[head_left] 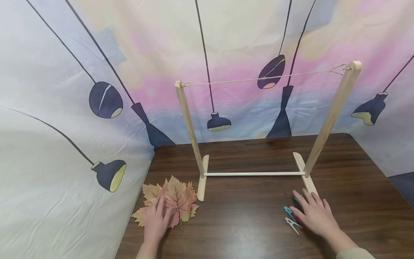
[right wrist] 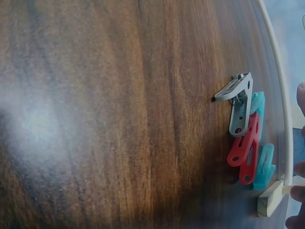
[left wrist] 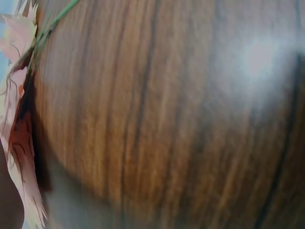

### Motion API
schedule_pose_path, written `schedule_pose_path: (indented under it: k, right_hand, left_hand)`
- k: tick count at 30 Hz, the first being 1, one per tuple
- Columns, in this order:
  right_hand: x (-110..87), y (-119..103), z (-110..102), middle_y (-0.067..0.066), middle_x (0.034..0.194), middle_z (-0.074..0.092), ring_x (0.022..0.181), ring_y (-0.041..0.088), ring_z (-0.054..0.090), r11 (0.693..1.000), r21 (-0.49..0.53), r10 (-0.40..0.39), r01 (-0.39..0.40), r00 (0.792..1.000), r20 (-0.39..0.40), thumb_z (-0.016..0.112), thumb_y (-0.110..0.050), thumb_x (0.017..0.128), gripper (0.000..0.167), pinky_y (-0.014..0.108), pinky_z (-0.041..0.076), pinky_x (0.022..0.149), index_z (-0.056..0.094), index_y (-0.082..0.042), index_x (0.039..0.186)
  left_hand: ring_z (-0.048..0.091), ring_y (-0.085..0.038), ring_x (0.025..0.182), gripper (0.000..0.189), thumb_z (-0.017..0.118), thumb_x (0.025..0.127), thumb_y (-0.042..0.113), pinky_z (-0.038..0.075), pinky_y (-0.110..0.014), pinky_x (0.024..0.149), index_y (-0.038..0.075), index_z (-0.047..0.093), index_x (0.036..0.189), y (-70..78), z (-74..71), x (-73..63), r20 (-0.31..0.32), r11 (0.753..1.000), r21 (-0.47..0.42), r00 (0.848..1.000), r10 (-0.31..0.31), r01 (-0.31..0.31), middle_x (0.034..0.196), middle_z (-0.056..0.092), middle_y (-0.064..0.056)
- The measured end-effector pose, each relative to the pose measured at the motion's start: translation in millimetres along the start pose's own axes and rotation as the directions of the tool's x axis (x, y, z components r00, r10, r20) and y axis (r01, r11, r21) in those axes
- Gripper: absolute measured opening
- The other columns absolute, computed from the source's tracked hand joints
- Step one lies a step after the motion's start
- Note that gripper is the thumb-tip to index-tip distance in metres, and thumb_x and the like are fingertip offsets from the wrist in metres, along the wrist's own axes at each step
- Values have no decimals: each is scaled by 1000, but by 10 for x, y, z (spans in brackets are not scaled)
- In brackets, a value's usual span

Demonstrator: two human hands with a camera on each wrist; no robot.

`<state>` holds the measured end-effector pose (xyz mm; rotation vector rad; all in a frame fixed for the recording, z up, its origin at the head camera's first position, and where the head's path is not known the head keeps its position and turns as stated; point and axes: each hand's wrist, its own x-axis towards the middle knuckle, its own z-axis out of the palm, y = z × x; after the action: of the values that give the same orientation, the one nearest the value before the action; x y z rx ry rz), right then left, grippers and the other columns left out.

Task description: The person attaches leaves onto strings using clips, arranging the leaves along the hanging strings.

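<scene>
At the table's left side, a cluster of orange-pink artificial maple leaves (head_left: pixel 179 198) with a thin green stem (left wrist: pixel 59 16) lies under my left hand (head_left: pixel 156 220). Its extended fingers rest over the leaves without curling round them. On the right, my right hand (head_left: pixel 316 216) hovers palm down over several plastic clothespins, fingers spread and loosely bent. The right wrist view shows a grey clothespin (right wrist: pixel 242 107), a red clothespin (right wrist: pixel 246 151) and two teal ones, one teal clothespin (right wrist: pixel 265 167) being nearest the stand's foot. My right fingers (right wrist: pixel 298 193) appear at that view's edge, holding nothing.
Between the hands and farther back stands a wooden frame with two posts, the left post (head_left: pixel 190 133) and right post (head_left: pixel 331 118). A string (head_left: pixel 239 81) spans their tops; a white rod (head_left: pixel 252 174) joins the feet. Behind the brown table (head_left: pixel 239 208) hangs a lamp-patterned cloth (head_left: pixel 239 43).
</scene>
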<state>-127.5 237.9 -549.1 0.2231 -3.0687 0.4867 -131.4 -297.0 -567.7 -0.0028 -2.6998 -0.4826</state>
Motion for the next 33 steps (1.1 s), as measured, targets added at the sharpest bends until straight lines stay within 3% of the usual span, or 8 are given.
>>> schedule_pose_path:
  k: [6, 14, 22, 33]
  right_hand:
    - [-16, 19, 24, 28, 139, 35, 123, 51, 29, 1000, 8, -13, 13, 1000, -6, 45, -55, 92, 64, 73, 18, 90, 43, -10, 138]
    - [-23, 18, 55, 29, 140, 34, 123, 52, 28, 999, 10, -45, 46, 999, -9, 47, -54, 92, 63, 73, 18, 91, 43, -10, 138]
    - [-57, -24, 93, 29, 138, 36, 122, 52, 30, 998, 33, -56, 56, 998, -6, 47, -53, 93, 61, 74, 19, 90, 44, -11, 137]
    - [-83, -48, 104, 29, 139, 35, 122, 54, 29, 997, 49, -63, 63, 998, 0, 47, -53, 93, 61, 74, 19, 89, 43, -11, 137]
  left_hand:
    - [42, -46, 114, 58, 63, 87, 26, 27, -63, 93, 3, 44, 135, -60, 33, -37, -4, 999, 16, 1000, -28, 28, 131, 45, -22]
    - [47, -44, 105, 58, 68, 82, 30, 32, -61, 84, 9, 49, 133, -89, 96, -92, -9, 994, 67, 997, 83, -82, 129, 50, -17]
    - [49, -45, 101, 59, 79, 72, 25, 35, -61, 84, 14, 58, 127, -96, 143, -226, -38, 974, 69, 975, 218, -216, 123, 55, -15]
    - [49, -34, 105, 59, 80, 71, 29, 30, -57, 83, 19, 60, 125, 6, 126, -227, -15, 967, 69, 969, 245, -244, 121, 59, -5]
